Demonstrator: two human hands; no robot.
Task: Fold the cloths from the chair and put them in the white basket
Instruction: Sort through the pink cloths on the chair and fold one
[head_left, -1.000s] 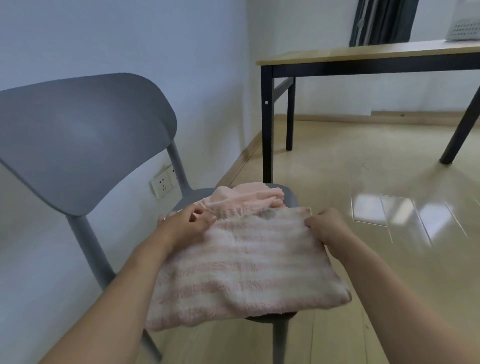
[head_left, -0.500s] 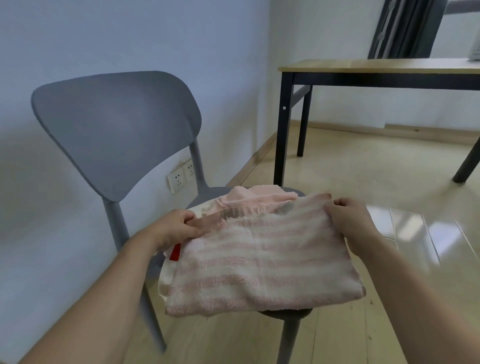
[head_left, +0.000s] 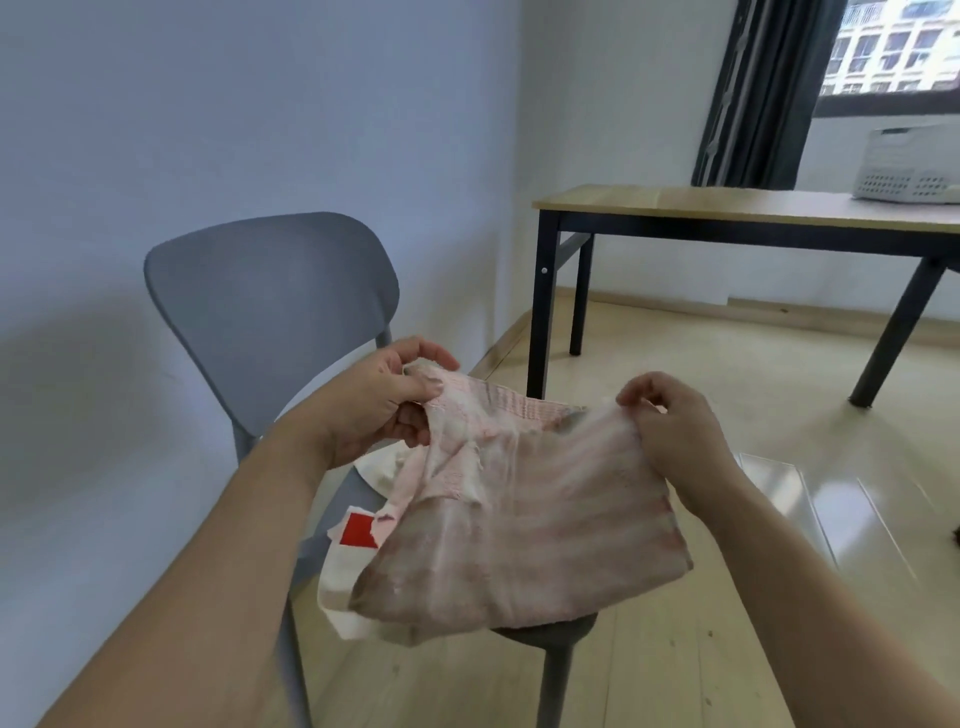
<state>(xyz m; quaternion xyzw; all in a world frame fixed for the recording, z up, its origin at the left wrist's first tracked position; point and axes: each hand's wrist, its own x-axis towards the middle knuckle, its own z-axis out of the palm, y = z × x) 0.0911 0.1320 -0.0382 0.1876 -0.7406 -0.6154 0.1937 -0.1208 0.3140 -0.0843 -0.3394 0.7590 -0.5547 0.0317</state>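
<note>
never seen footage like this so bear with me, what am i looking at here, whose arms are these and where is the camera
There is no machine here. The camera is worn on a person's head and looks forward and down, so the two bare arms reaching in from the bottom are the wearer's own.

The left hand and the right hand each pinch an upper corner of a pink striped cloth, holding it up over a grey chair. Another cloth, white with a red patch, lies on the seat beneath it.

Further back stands a wooden table, and on its far right is the white basket where folded cloths go.
</note>
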